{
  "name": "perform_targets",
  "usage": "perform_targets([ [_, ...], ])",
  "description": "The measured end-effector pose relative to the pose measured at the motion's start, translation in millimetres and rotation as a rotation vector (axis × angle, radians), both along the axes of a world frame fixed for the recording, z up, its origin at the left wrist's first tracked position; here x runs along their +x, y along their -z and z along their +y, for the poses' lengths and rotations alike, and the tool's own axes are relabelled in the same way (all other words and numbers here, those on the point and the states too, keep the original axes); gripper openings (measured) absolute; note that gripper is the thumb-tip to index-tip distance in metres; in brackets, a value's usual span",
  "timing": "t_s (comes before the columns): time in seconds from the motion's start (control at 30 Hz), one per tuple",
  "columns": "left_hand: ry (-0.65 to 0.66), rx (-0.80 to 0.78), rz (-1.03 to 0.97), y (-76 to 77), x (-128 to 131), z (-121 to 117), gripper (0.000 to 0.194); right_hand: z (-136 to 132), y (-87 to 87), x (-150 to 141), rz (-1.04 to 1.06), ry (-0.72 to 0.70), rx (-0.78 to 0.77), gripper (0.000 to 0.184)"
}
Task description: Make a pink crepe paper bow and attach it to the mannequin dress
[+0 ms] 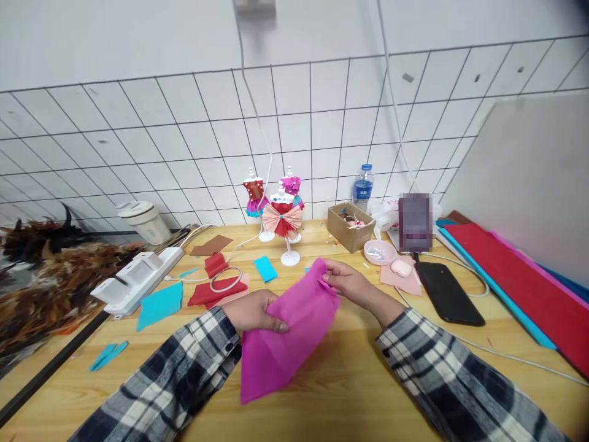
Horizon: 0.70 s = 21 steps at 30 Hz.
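Note:
A magenta sheet of crepe paper hangs above the wooden table, held between both my hands. My left hand is closed on the sheet's left edge, thumb on top. At the sheet's upper right corner my right hand pinches the paper. Both arms wear plaid sleeves. Just behind the sheet stand small mannequins in paper dresses in red, pink and magenta.
Cut paper scraps in teal and red lie at the left by a white power strip and feathers. A black phone, pink dish, cardboard box, water bottle and stacked coloured sheets sit at the right.

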<state>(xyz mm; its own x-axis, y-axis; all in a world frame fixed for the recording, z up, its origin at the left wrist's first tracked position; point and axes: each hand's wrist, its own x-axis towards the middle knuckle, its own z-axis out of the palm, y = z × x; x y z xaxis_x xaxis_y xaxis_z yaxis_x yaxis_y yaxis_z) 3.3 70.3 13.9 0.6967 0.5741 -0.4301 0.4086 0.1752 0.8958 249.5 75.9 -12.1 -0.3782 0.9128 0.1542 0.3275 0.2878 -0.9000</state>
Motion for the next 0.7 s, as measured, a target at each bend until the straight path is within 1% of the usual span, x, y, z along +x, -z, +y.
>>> perform_targets([
  [0.1, -0.095, -0.062, -0.039, 14.5, -7.1, -12.4, 0.035, 1.4, 19.2, 25.3, -0.075, 0.169, 0.021, 0.033],
  [0.13, -0.152, -0.106, -0.064, 18.4, -9.9, -18.1, 0.038, -2.6, 24.4, 34.5, -0.111, 0.219, 0.040, 0.032],
  [0.2, -0.267, -0.219, -0.129, 25.3, -14.6, -29.3, 0.040, -13.6, 33.1, 51.4, -0.215, 0.264, 0.074, 0.023],
  [0.27, -0.341, -0.274, -0.196, 31.1, -17.8, -38.1, 0.038, -23.4, 40.0, 63.6, -0.543, 0.318, 0.184, 0.024],
  [0.33, -0.393, -0.292, -0.245, 35.8, -19.7, -43.5, 0.035, -27.9, 44.4, 69.8, -0.719, 0.307, 0.233, 0.019],
  [0.37, -0.417, -0.311, -0.262, 37.5, -20.1, -45.1, 0.035, -28.3, 45.1, 70.6, -0.756, 0.293, 0.233, 0.013],
  [0.43, -0.460, -0.363, -0.280, 39.7, -20.1, -46.7, 0.036, -27.8, 42.6, 68.5, -0.765, 0.265, 0.203, 0.002],
  [0.5, -0.502, -0.391, -0.304, 40.3, -18.8, -47.4, 0.036, -29.6, 35.3, 62.3, -0.722, 0.264, 0.143, 0.008],
  [0.57, -0.545, -0.394, -0.325, 39.5, -16.3, -48.0, 0.035, -35.8, 25.4, 53.2, -0.628, 0.263, 0.058, 0.007],
  [0.63, -0.591, -0.379, -0.343, 38.0, -12.9, -48.8, 0.034, -45.1, 16.4, 42.4, -0.503, 0.169, -0.048, 0.007],
  [0.7, -0.640, -0.364, -0.350, 36.4, -9.2, -49.6, 0.034, -54.0, 11.4, 31.7, -0.413, 0.051, -0.146, 0.007],
])
